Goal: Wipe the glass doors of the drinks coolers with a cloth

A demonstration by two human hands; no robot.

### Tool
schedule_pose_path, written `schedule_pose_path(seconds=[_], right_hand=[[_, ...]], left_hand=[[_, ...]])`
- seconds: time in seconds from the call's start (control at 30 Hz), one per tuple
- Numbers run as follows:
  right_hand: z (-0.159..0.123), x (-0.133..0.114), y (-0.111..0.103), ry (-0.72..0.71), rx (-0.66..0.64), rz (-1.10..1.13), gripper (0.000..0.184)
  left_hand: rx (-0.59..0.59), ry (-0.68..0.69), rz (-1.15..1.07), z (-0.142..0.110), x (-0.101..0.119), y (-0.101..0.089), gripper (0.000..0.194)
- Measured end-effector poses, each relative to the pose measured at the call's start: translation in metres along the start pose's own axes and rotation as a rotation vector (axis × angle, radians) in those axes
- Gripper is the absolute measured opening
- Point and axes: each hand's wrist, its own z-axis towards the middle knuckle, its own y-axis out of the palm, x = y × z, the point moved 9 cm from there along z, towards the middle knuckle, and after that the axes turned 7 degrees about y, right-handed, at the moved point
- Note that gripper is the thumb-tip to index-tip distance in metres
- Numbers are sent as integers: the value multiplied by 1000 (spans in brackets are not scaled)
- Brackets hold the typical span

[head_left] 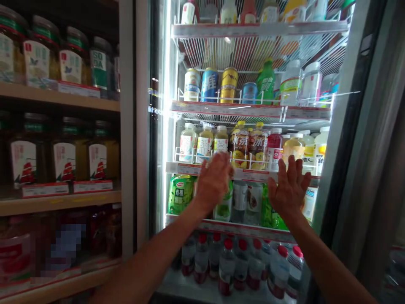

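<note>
Both of my hands are raised in front of a lit drinks fridge. My left hand [215, 179] is slightly blurred, fingers stretched forward with nothing seen in them, and overlaps the shelf edge below the white-labelled tea bottles [204, 143]. Further right, my right hand [288, 185] has its fingers spread and is free of any object. Behind it stands a bottle of pale orange drink [295, 147]. Between the hands, dark-labelled iced tea bottles [239, 145] show on the same shelf. Whether either hand touches anything cannot be made out.
Cans [229, 85] and a green bottle [266, 82] fill the shelf above. Lower down are a green bag [180, 195] and red-capped water bottles [227, 266]. Wooden shelving [63, 198] with large bottles [65, 162] flanks the left; a dark door frame [348, 139] borders the right.
</note>
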Motion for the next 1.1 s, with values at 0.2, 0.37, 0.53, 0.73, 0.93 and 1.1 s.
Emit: schedule_pose_path(seconds=[0.2, 0.37, 0.53, 0.73, 0.93, 1.1], right_hand=[[-3, 0, 0, -17, 6, 9, 61], [-3, 2, 0, -12, 18, 15, 61], [-5, 1, -2, -43, 37, 34, 60], [-7, 3, -2, -26, 40, 73, 59], [-9, 7, 0, -4, -11, 190, 62], [-10, 15, 9, -12, -77, 210, 65]], left_hand=[[59, -304, 142, -10, -48, -15, 43], [-15, -20, 55, 3, -7, -1, 45], [16, -111, 87, -4, -36, -9, 45], [-28, -151, 62, -15, -40, -11, 46], [-48, -385, 104, -35, -74, -19, 44], [-221, -271, 46, -30, -48, -3, 48]])
